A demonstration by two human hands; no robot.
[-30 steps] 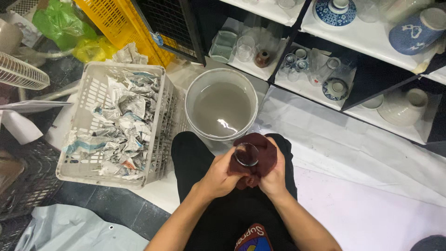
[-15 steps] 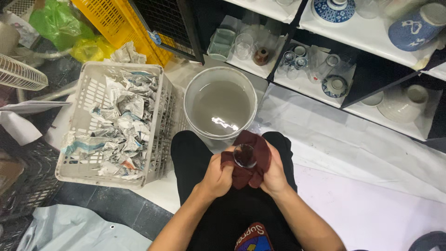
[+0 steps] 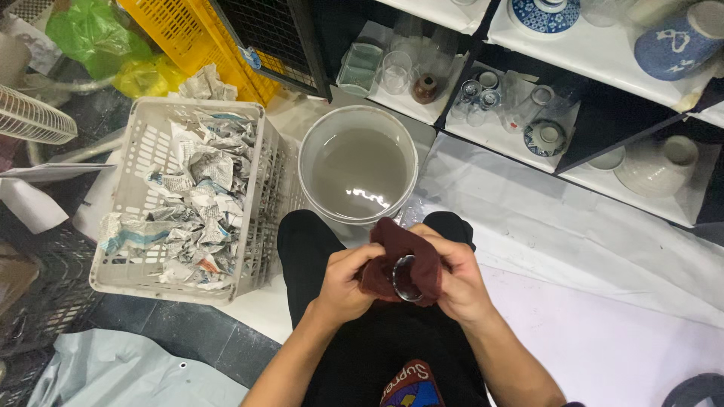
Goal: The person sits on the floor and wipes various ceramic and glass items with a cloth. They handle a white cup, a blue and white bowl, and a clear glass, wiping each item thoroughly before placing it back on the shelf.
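a: cloth (image 3: 411,256), dark red, has shifted round the small glass (image 3: 402,277) since a moment ago, hands lower over the lap.
b: grip?
a: left hand (image 3: 343,283) and right hand (image 3: 456,283) both clasp it, below the bucket (image 3: 309,169). wiping seems under way.

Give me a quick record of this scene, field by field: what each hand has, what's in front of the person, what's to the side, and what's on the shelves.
Left hand: left hand holds one side of a dark red cloth
Right hand: right hand holds the other side, cloth wrapped around a small glass
In front: white bucket of cloudy water
To the left: white basket filled with crumpled newspaper
Shelves: glasses, blue and white bowls, white bowl
Behind basket: yellow crate
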